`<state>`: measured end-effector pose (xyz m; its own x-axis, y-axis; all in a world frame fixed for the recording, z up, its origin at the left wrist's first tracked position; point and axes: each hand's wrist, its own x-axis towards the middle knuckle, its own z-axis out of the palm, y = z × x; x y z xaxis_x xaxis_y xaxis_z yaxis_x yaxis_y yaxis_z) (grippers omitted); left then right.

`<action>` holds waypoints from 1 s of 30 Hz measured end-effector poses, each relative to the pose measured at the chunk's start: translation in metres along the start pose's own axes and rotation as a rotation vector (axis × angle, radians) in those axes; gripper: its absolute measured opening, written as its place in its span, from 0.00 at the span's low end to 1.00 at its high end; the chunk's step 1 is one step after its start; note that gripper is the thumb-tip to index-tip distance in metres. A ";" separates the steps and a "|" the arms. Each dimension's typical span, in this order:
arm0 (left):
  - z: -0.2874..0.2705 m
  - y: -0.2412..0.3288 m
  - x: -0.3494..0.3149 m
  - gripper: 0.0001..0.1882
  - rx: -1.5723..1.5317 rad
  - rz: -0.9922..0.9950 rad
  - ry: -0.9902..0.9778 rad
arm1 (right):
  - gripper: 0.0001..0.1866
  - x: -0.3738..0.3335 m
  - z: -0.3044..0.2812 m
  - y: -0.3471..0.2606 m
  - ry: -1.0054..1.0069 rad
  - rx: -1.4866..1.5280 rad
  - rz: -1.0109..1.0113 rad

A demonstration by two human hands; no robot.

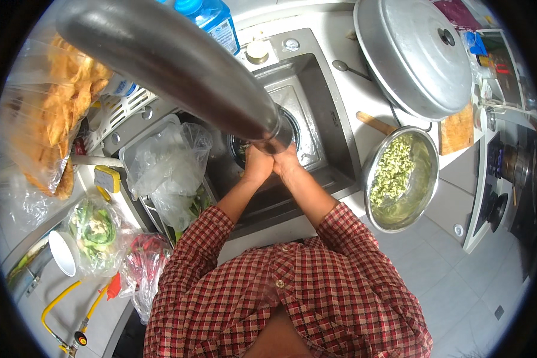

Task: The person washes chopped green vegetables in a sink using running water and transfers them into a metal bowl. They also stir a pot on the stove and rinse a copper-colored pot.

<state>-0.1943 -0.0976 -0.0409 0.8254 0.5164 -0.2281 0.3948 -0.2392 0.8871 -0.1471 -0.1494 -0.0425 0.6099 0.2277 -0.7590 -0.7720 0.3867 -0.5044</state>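
My left hand [258, 165] and my right hand [287, 160] meet side by side over the grey sink [340, 140], right below the end of a large metal faucet [191, 71]. The faucet covers my fingers, so whether they are closed and whether anything is between them is hidden. Under my hands shows the dark, shiny rim of a round vessel [235, 156] inside the sink; most of it is blocked from sight. Both wrists are close together, with the checked sleeves pulled back to the forearms.
To the right, a metal bowl [428, 200] of chopped green vegetable sits at the counter edge, near a large lidded pot [409, 53], a spoon [340, 65] and a wooden board [457, 132]. Plastic bags [167, 164], a yellow sponge [107, 178] and bagged vegetables [94, 230] crowd the left.
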 end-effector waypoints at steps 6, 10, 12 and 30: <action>-0.022 0.043 -0.001 0.22 0.014 -0.122 -0.173 | 0.08 -0.014 0.011 -0.013 -0.029 0.008 -0.024; -0.021 0.055 0.001 0.22 0.026 -0.040 -0.133 | 0.08 0.004 -0.005 -0.002 -0.071 0.001 -0.081; -0.018 0.044 0.004 0.22 -0.017 -0.084 -0.170 | 0.09 0.001 0.002 -0.004 0.024 0.018 -0.062; 0.102 0.218 -0.099 0.29 -0.018 0.508 -0.644 | 0.16 -0.189 -0.145 -0.197 0.285 -0.879 -0.692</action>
<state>-0.1491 -0.2848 0.1341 0.9739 -0.2261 0.0221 -0.0913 -0.3003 0.9495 -0.1361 -0.3981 0.1403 0.9751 -0.0431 -0.2173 -0.2144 -0.4315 -0.8763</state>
